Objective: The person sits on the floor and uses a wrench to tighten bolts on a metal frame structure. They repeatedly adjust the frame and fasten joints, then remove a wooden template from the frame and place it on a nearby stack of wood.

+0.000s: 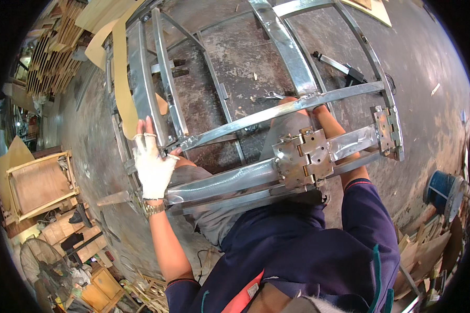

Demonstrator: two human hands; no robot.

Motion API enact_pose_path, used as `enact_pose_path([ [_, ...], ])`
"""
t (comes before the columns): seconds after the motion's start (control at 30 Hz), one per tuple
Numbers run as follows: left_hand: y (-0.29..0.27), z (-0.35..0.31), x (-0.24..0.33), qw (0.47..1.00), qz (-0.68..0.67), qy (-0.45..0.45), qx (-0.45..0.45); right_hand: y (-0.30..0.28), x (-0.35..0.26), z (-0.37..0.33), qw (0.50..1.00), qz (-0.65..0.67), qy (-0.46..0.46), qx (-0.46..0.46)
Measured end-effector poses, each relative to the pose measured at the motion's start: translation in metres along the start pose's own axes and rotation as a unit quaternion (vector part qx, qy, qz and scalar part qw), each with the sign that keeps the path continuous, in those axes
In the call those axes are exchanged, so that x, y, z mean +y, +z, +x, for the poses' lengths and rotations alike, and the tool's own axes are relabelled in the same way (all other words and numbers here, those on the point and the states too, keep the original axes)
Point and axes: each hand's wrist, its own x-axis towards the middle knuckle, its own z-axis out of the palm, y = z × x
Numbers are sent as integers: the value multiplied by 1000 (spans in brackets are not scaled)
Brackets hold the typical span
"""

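Note:
A welded steel frame (224, 180) of shiny tubes lies across my lap and legs. My left hand (154, 167), in a white glove with bare fingertips, rests on its left corner, fingers stretched out beside an upright tube (146, 83). My right forearm (331, 125) reaches beneath the near tubes, and the hand is mostly hidden behind the crossbar (277, 110). Near that arm sits a hinged metal plate (304, 158) with screw holes, joined to the near tubes. Another hinge plate (385, 130) is at the right end.
A linear actuator (342, 68) lies on the concrete floor beyond the frame. Tan sheet strips (121, 78) lean along the left side. Wooden slats (55, 49) and a wooden frame (40, 186) are at left; a blue spool (444, 190) and wood scraps stand at right.

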Motion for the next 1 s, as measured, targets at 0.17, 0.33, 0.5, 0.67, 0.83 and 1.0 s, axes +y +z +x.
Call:
enact_pose_path([
  [0.17,1,1,1,1000,-11,2,10,-29,1,-30,993,99,38,48],
  [0.33,3,8,2,999,-12,24,22,-43,6,-72,959,223,99,146],
  [0.5,-7,-7,0,1000,-4,-18,-2,-47,-38,-164,864,408,159,247],
  [0.67,-10,-9,-6,1000,10,-15,-16,-84,-72,-267,749,520,235,337],
  [0.83,-4,-1,-1,1000,-9,-22,-18,-87,-63,-330,815,316,288,392],
  [1.0,-4,-2,-2,998,-58,-33,1,-234,-109,-377,949,210,170,160],
])
